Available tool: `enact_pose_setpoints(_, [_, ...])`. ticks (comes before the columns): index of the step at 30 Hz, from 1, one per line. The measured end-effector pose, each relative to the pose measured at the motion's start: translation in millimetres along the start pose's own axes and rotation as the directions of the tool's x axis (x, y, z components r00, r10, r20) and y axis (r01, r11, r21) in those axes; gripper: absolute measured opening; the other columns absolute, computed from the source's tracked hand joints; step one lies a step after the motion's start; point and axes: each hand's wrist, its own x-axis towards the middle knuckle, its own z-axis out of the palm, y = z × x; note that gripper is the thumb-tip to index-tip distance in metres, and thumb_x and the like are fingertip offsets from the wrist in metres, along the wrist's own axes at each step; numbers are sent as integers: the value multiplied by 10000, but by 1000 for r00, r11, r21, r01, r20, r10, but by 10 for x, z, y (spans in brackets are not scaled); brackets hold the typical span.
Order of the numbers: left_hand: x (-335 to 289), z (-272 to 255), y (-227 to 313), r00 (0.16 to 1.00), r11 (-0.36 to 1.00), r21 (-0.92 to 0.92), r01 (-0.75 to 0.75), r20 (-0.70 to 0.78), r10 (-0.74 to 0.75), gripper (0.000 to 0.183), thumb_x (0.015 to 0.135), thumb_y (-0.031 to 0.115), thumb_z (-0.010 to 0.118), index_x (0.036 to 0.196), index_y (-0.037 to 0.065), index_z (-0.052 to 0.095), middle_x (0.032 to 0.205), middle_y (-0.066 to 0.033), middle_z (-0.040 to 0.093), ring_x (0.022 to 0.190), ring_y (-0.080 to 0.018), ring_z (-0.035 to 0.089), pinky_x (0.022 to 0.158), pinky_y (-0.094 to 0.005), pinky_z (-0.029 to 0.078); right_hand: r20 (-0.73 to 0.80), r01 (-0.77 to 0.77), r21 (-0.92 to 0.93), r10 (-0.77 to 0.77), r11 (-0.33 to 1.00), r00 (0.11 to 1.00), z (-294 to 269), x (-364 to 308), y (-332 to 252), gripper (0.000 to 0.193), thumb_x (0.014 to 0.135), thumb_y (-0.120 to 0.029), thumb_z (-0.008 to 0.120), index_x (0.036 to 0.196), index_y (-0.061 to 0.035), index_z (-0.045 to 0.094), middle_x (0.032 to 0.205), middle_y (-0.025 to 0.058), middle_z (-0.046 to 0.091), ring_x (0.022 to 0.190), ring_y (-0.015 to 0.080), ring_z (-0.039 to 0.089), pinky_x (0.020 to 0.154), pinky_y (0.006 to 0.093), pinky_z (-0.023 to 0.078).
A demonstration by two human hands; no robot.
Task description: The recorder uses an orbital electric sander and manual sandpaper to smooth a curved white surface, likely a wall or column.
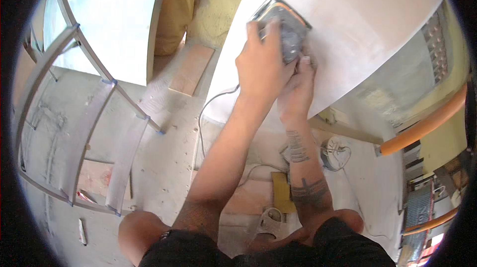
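A grey power sander (288,31) with an orange edge rests on a large white board (367,23). My left hand (261,63) lies over the sander's top and left side, fingers wrapped on it. My right hand (297,85) grips the sander's near end from below. Both forearms reach up from the lower edge. A thin cable (211,105) trails off the board's left edge toward the dusty floor.
A white curved frame of slats (89,133) lies on the floor at left. A brown sack (174,13) stands at the top. An orange pipe (422,125) crosses at right. A coiled cord (335,152), wood scraps and my sandalled foot (271,222) are below the board.
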Motion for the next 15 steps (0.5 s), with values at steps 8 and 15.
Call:
enact_pose_setpoints(8, [1,7,-464,924,980,-159,116,-346,-166,778,700,260,887,1330,18,500,1213,-216,554,1076,-465,612,860,-541,527,364,185,-253,-83,950,928,255,-152,105,393,1018,-93,611,1400,-42,537,1334,92,552,1189,181,522,980,313,473])
enact_pose_setpoints(15, [-101,193,269,1000,999,-46,1,7,-1,588,887,194,700,1402,45,459,1302,-288,514,1097,-505,623,912,-542,528,80,176,-75,-170,982,982,-109,101,-79,453,1062,-200,559,1472,-35,460,1376,124,531,1238,209,530,1073,353,442])
